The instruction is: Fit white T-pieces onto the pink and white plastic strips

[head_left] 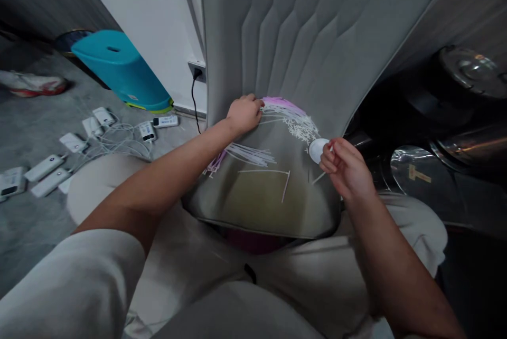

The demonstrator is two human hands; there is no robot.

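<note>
A grey padded fabric cushion point(273, 207) rises from my lap, with quilted folds running up its upper part point(301, 38). Thin white and pink strands or streaks point(291, 122) cover its top, and more lie to the left point(249, 154). My left hand point(244, 114) rests on the fabric beside the pink patch, holding nothing. My right hand point(344, 167) pinches a white round disc point(319, 150) against the cushion's right side. I cannot tell what the disc is.
A teal plastic stool point(119, 69) lies tipped on the grey floor at left, near several white charger units with tangled cables point(43, 167). A black cable runs from a wall socket point(197, 71). Shiny metal pots point(467, 69) stand at right.
</note>
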